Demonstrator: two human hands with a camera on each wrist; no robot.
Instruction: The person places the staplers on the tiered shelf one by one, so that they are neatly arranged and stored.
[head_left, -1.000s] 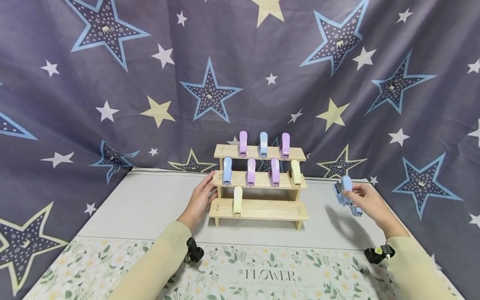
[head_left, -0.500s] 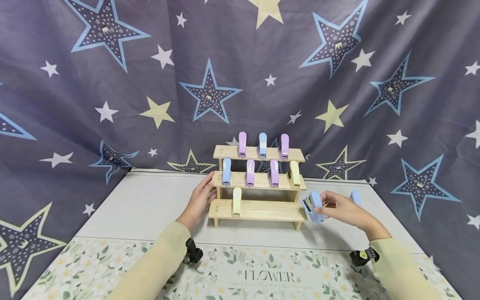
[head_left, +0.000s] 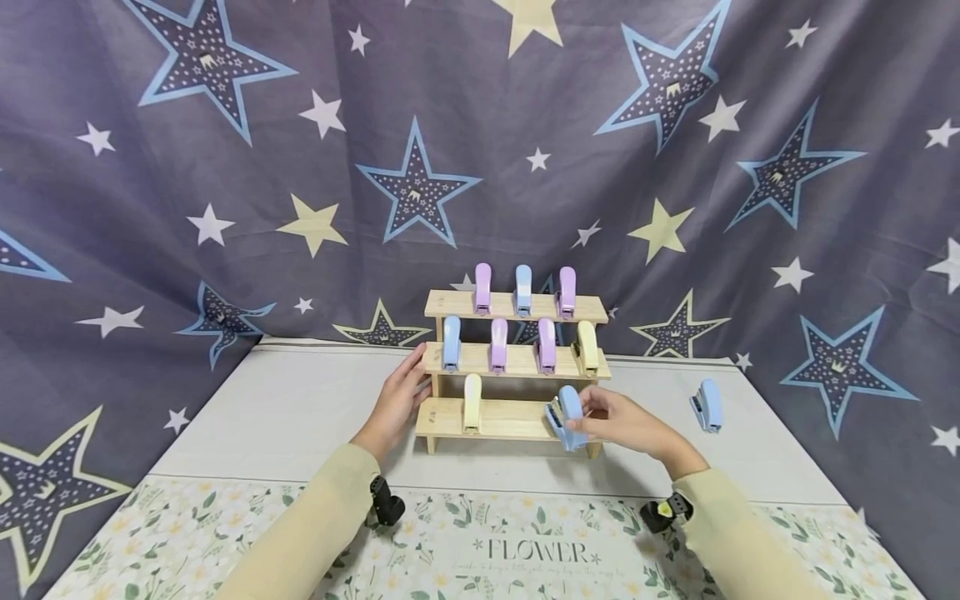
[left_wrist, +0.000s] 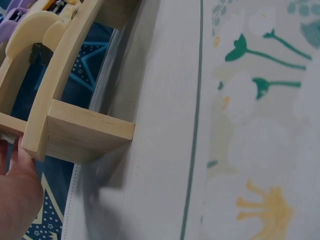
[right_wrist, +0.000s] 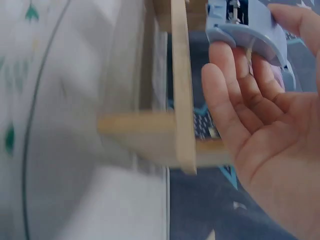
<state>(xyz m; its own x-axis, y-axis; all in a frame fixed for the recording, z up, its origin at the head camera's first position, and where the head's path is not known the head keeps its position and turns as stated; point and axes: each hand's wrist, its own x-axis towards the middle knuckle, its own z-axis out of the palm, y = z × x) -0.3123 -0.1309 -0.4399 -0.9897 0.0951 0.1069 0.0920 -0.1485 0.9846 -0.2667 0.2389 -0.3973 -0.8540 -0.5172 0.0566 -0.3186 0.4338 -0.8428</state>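
With thumb and fingers my right hand (head_left: 618, 421) pinches a light blue stapler (head_left: 567, 417) over the right part of the bottom tier of a wooden three-step stand (head_left: 525, 419). In the right wrist view the stapler (right_wrist: 255, 25) sits between the thumb and the fingertips. My left hand (head_left: 397, 400) grips the left end of the stand's middle tier. The left wrist view shows its fingers (left_wrist: 20, 160) against the wood. A cream stapler (head_left: 472, 404) stands on the left part of the bottom tier. Another blue stapler (head_left: 708, 406) rests on the table at the right.
On the middle tier stand a blue stapler (head_left: 451, 343), two purple ones (head_left: 498, 346) and a cream one (head_left: 587, 347). The top tier holds two purple staplers (head_left: 483, 289) around a blue one (head_left: 522, 291). A star-patterned curtain (head_left: 300, 167) hangs behind the table.
My right hand has carried the blue stapler leftward from the table's right side to over the bottom tier, leaving the other blue stapler uncovered. The left hand has stayed on the stand.
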